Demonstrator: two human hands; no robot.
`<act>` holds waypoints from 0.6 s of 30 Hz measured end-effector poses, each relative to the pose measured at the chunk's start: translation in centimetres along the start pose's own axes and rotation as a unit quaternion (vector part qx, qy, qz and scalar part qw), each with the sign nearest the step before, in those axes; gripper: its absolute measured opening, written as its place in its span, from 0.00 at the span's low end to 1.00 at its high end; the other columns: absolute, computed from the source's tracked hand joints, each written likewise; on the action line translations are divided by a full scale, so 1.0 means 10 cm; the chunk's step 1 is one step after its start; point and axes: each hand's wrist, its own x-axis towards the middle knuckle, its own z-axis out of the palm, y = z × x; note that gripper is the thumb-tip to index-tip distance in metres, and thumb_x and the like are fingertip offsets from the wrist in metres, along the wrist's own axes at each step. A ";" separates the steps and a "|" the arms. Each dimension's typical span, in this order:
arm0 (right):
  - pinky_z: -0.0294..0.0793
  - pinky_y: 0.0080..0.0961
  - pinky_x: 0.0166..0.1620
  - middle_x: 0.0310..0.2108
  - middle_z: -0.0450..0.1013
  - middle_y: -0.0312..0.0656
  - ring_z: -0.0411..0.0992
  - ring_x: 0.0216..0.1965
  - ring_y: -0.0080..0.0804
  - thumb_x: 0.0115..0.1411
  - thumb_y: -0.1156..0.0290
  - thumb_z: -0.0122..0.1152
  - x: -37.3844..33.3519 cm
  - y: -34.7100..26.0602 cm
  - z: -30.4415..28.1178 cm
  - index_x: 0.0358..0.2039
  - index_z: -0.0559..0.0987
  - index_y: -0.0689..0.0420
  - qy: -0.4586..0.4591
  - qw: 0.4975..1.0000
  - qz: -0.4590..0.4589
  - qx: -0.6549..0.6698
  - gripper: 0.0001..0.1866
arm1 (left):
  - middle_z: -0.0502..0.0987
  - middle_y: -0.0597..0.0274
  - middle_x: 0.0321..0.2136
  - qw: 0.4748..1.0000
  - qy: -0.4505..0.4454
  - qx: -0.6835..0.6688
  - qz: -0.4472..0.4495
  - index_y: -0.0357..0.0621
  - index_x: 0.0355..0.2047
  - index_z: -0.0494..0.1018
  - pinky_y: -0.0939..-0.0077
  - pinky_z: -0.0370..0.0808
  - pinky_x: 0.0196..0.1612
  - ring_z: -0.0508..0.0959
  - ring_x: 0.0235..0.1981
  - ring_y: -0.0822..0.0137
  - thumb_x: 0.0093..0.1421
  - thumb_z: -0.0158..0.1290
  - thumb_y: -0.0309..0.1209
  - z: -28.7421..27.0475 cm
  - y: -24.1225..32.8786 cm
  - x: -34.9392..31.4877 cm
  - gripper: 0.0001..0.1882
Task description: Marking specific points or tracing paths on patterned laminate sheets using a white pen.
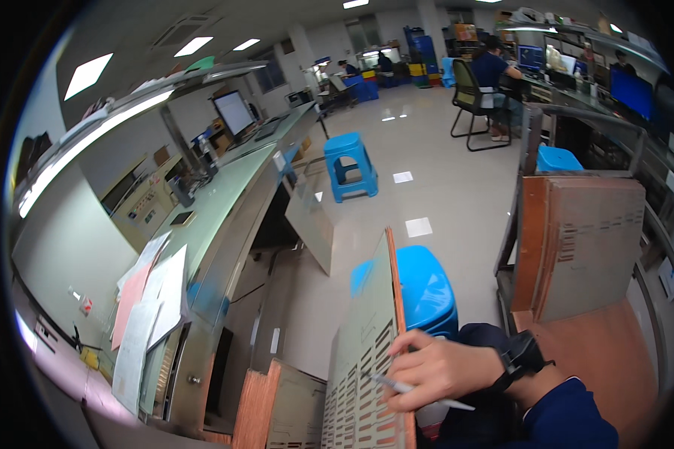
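Note:
My right hand [434, 370], with a black band on the wrist, is closed around a slim white pen-like tool [401, 386]. Its dark tip points at the face of a tall grey-green circuit-board panel [363, 329]; whether it touches cannot be made out. Rows of copper-coloured slots cover the lower face of this upright panel, and its right edge is copper-coloured. The fingers rest at that edge. My left hand is out of the picture. Just left of the panel stands a stack of copper-edged panels [258, 400].
A blue stool [427, 288] stands behind the panel, another blue stool [348, 168] farther off. At right, more panels [595, 247] lean in a metal rack [528, 150]. The left workbench [221, 191] carries papers [146, 292]. A person [490, 67] sits at the far right.

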 end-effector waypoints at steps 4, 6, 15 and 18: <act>0.68 0.37 0.58 0.34 0.77 0.28 0.78 0.40 0.25 0.57 0.71 0.63 -0.51 -0.03 -0.52 0.37 0.80 0.46 0.061 0.981 0.076 -0.167 0.07 | 0.78 0.51 0.53 0.972 0.005 0.203 0.117 0.33 0.58 0.71 0.75 0.73 0.55 0.77 0.51 0.64 0.69 0.42 0.21 0.54 0.43 -0.04 0.18; 0.69 0.37 0.58 0.40 0.81 0.27 0.79 0.45 0.24 0.57 0.71 0.63 -0.93 -0.01 -0.73 0.38 0.82 0.46 0.063 0.956 0.157 -0.239 0.08 | 0.74 0.48 0.57 0.971 -0.083 -0.223 0.000 0.31 0.61 0.67 0.70 0.70 0.62 0.74 0.57 0.60 0.69 0.43 0.21 0.60 0.40 0.20 0.20; 0.76 0.39 0.55 0.46 0.82 0.44 0.79 0.52 0.44 0.56 0.73 0.66 -2.98 0.54 -0.09 0.36 0.83 0.54 0.192 0.887 0.389 -0.160 0.07 | 0.69 0.50 0.63 0.896 -0.029 -0.361 -0.258 0.35 0.64 0.63 0.58 0.60 0.71 0.65 0.66 0.55 0.67 0.49 0.21 1.75 0.61 0.42 0.25; 0.76 0.39 0.55 0.46 0.81 0.45 0.78 0.54 0.45 0.54 0.73 0.67 -3.21 0.64 0.06 0.35 0.83 0.55 0.203 0.875 0.413 -0.152 0.07 | 0.70 0.53 0.63 0.874 -0.010 -0.384 -0.297 0.38 0.64 0.64 0.60 0.61 0.70 0.67 0.65 0.56 0.67 0.52 0.23 1.79 0.44 0.44 0.25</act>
